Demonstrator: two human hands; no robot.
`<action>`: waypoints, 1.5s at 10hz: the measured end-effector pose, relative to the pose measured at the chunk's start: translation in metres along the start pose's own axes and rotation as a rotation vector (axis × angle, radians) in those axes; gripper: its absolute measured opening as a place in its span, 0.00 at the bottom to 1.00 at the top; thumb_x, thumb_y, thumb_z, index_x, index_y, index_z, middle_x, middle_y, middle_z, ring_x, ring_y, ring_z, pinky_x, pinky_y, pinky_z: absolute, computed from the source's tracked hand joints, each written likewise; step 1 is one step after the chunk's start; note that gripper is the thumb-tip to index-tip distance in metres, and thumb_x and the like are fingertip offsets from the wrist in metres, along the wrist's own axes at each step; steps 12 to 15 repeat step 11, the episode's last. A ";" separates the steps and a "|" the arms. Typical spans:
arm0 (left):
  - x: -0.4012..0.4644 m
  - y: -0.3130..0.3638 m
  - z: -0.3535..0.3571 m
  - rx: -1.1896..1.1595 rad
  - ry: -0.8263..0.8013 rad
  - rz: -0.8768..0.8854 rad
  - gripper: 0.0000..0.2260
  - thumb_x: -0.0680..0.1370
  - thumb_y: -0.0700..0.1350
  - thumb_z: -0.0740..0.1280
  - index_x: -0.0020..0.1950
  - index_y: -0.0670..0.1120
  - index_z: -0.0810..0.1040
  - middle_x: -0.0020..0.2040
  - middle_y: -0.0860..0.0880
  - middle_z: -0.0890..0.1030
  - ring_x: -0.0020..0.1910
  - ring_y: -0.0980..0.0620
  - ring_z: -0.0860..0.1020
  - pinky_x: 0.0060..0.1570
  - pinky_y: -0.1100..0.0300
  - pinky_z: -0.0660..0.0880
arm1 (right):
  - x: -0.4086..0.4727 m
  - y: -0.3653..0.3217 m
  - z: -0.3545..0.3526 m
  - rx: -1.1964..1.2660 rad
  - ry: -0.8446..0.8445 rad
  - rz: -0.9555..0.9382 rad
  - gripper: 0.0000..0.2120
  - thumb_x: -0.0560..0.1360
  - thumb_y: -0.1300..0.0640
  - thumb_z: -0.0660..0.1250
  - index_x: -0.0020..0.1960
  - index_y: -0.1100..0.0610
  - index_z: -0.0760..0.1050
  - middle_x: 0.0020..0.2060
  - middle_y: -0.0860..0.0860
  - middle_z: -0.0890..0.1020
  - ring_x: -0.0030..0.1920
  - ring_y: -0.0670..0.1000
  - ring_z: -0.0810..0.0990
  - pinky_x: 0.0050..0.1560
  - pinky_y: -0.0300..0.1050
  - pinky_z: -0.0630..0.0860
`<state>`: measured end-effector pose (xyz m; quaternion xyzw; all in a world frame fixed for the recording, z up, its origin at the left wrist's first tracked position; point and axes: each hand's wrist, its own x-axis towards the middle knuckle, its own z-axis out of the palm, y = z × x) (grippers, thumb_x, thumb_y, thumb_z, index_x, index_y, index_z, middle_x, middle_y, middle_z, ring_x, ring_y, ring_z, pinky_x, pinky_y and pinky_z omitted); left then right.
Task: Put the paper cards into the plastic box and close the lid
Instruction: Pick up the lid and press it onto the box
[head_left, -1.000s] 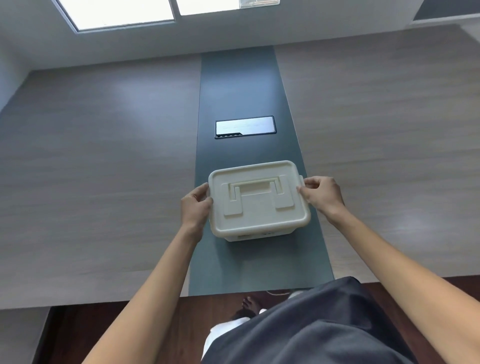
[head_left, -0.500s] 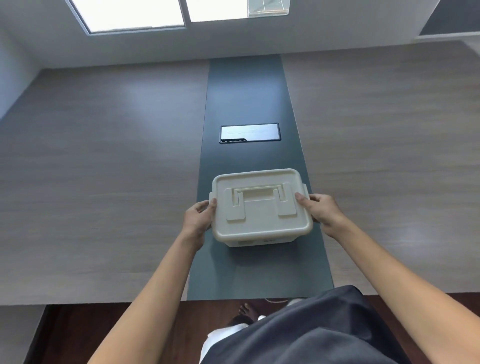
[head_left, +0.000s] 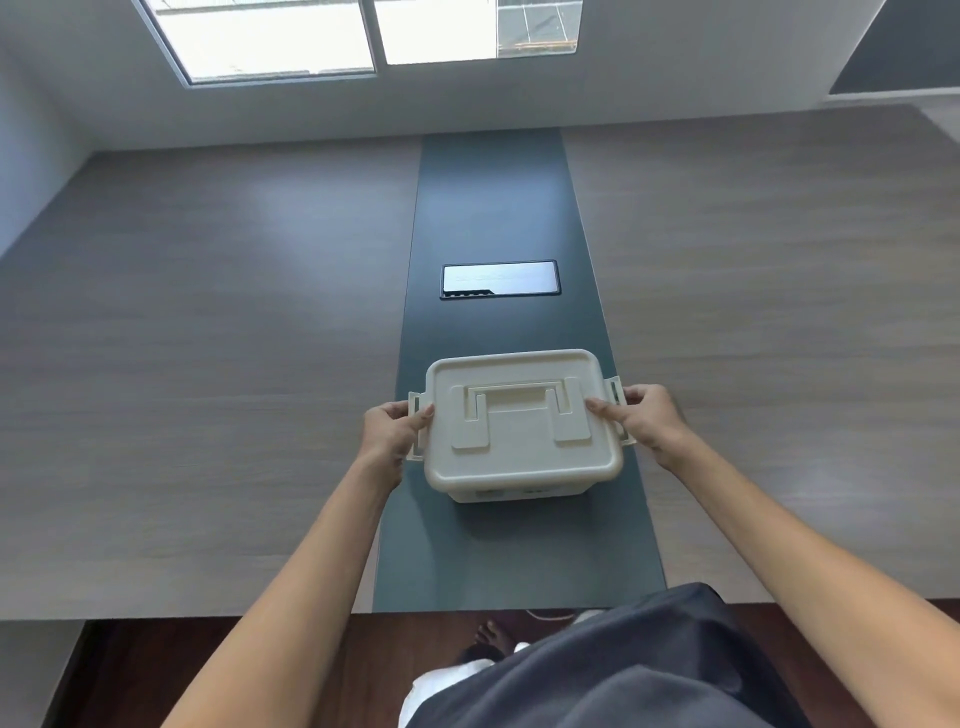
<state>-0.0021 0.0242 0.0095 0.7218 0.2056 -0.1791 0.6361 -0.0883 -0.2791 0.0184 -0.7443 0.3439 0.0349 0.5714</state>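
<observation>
Plastic box (head_left: 522, 431) sitting on the table's dark centre strip (head_left: 493, 197), lid (head_left: 519, 415) on; left hand (head_left: 392, 434) and right hand (head_left: 641, 421) each pinching a flipped-out side latch, apparently working the clasps; cards not visible.

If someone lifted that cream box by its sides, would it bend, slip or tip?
Probably stiff: the box looks like moulded hard plastic, with a rigid lid. It seems unlikely to tip, being low and wide on the flat table. Its smooth sides might slip, though the side latches splay outward, so the lid could come off if lifted by it.
</observation>
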 end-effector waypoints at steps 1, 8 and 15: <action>0.001 0.000 0.004 0.088 0.034 0.078 0.11 0.74 0.38 0.74 0.53 0.37 0.81 0.50 0.42 0.84 0.47 0.45 0.83 0.51 0.51 0.80 | 0.000 -0.001 0.002 -0.222 0.045 -0.102 0.16 0.70 0.51 0.78 0.51 0.61 0.83 0.45 0.53 0.86 0.46 0.54 0.84 0.47 0.48 0.80; 0.063 0.044 0.042 0.507 0.234 0.326 0.06 0.70 0.34 0.63 0.34 0.40 0.75 0.38 0.41 0.78 0.34 0.48 0.71 0.35 0.59 0.68 | 0.056 -0.039 0.025 -0.400 0.161 -0.208 0.15 0.76 0.51 0.68 0.42 0.63 0.82 0.38 0.57 0.85 0.44 0.60 0.82 0.43 0.51 0.77; 0.075 0.064 0.034 0.387 0.120 0.330 0.07 0.72 0.40 0.69 0.45 0.51 0.81 0.44 0.49 0.83 0.46 0.48 0.81 0.48 0.55 0.79 | 0.078 -0.060 0.029 -0.395 0.146 -0.263 0.19 0.79 0.46 0.63 0.43 0.61 0.81 0.38 0.58 0.84 0.45 0.61 0.80 0.41 0.49 0.71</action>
